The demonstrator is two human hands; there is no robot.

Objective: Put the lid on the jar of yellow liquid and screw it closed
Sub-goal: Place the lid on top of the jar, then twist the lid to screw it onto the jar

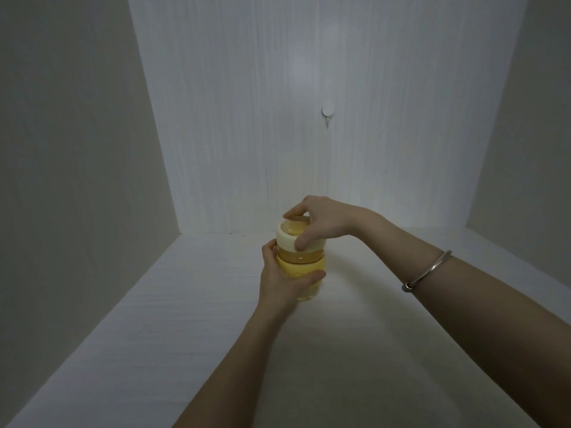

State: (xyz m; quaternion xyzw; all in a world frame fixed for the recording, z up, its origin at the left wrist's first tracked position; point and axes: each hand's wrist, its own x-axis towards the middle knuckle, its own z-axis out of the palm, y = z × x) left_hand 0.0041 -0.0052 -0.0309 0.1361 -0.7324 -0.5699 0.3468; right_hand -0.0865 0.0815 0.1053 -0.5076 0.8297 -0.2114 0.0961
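The cream plastic lid (301, 239) already sits on the clear jar of yellow liquid (301, 273) — seemingly not yet tight. The right hand (324, 223) has its grip clamped on the lid; the left hand (278, 279) clasps the jar on the white desk (185, 319).

Jar (304, 267) yellow; lid (290, 237) cream; bracelet (428, 270) silver; table (154, 319), walls (247, 103) white.

Dim, greyish light with one soft glow in the middle.

A pale bright patch sits on the back wall (301, 64) above my hands, and the side walls fall into murky grey. The counter (191, 304) brightens around the yellow jar (304, 267), which glows warmly. My forearms look dark and slightly soft. The wide lens splays the walls outward at the edges.
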